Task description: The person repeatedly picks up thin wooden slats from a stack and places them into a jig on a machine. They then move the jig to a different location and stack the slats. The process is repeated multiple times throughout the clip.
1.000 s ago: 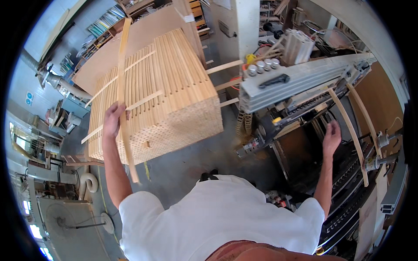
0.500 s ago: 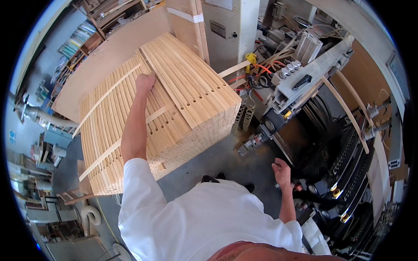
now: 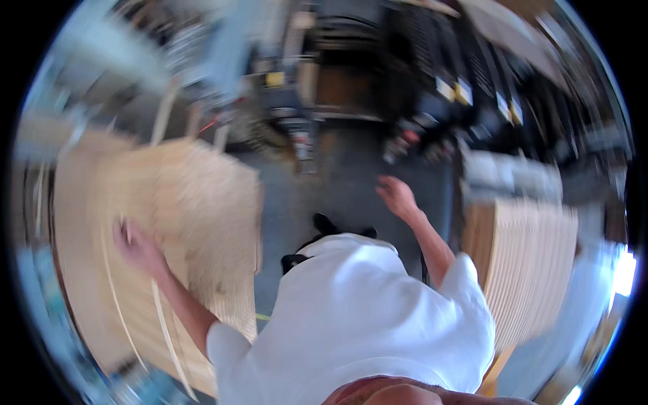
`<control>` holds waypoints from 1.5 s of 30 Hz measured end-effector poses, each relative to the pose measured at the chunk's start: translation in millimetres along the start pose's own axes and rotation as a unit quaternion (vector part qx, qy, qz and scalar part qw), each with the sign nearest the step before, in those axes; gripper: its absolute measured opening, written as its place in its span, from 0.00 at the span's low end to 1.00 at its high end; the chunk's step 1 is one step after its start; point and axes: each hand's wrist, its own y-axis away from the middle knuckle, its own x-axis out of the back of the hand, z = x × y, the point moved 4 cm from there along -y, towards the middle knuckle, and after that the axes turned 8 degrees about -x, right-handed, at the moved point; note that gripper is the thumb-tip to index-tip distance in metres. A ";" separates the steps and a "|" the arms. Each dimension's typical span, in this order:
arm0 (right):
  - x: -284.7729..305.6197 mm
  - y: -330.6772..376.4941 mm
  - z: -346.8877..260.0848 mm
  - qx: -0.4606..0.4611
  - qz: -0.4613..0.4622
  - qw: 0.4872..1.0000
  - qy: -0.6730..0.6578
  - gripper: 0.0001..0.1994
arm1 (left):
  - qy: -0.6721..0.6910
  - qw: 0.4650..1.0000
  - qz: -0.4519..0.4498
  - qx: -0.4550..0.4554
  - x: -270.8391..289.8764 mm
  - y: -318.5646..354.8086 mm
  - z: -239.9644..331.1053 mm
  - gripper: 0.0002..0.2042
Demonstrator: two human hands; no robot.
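On the left stands a large stack of pale wooden strips (image 3: 223,223), packed side by side in layers. My left hand (image 3: 140,247) is over the top of this stack, smeared by motion. Whether it touches the wood or holds a strip cannot be made out. Thin wooden battens (image 3: 164,324) lie across the top near that forearm. Away from the stack, my right hand (image 3: 398,196) hangs over the grey floor in front of my body. Its fingers are loosely bent and apart, with nothing visible in them.
A second stack of wooden pieces (image 3: 530,263) stands close on my right. Ahead is a machine (image 3: 432,61) with dark curved parts and yellow-marked fittings. Grey floor (image 3: 337,169) lies between the stacks and the machine. A large brown board (image 3: 84,270) is beyond the left stack.
My view has swung to the right, so the machine is now ahead and the second stack shows. My left hand remains over the left stack; my right hand still hangs free.
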 end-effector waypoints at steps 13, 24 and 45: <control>94.7 255.1 187.1 -0.286 0.355 0.879 0.139 0.21 | 0.319 0.707 -0.632 -0.011 -212.0 321.4 252.6 0.13; 37.3 336.5 258.6 -0.385 0.372 0.838 0.109 0.25 | 0.301 0.625 -0.701 -0.167 -274.9 349.3 334.7 0.14; 239.0 78.5 -7.3 -0.221 0.436 0.872 0.017 0.22 | -0.012 0.826 -0.425 -0.371 -765.2 -63.4 468.2 0.34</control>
